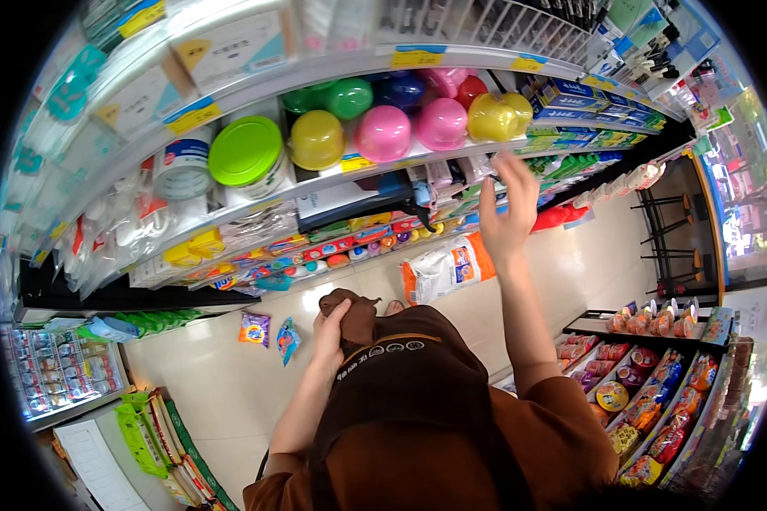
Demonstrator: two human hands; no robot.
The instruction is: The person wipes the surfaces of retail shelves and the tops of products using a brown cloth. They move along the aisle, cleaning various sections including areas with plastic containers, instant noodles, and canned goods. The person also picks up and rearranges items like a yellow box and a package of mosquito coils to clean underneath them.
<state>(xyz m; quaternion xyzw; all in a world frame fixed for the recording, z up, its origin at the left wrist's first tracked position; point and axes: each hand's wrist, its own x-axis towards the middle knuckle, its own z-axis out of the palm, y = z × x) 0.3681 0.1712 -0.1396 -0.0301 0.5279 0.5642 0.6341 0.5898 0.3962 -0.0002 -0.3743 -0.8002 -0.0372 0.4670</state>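
Observation:
My left hand (330, 332) grips a bunched brown cloth (351, 319) in front of my dark apron (402, 377). Raised towards the shelf, my right hand (510, 207) has its fingers apart and nothing visible in them. Its fingertips are just below a yellow plastic container (495, 118) at the right of a row of rounded plastic containers. Beside that one stand a pink container (442, 124), another pink one (383, 134) and a yellow one (317, 140). Further left is a tub with a lime-green lid (245, 151). Whether my right hand touches the shelf edge, I cannot tell.
A large white and orange detergent bag (449, 268) lies on the floor by the lower shelf. Two small packets, one a purple and orange detergent packet (254, 328), one a blue packet (288, 341), lie left of me. A snack rack (652, 396) stands right, stools (674, 217) beyond.

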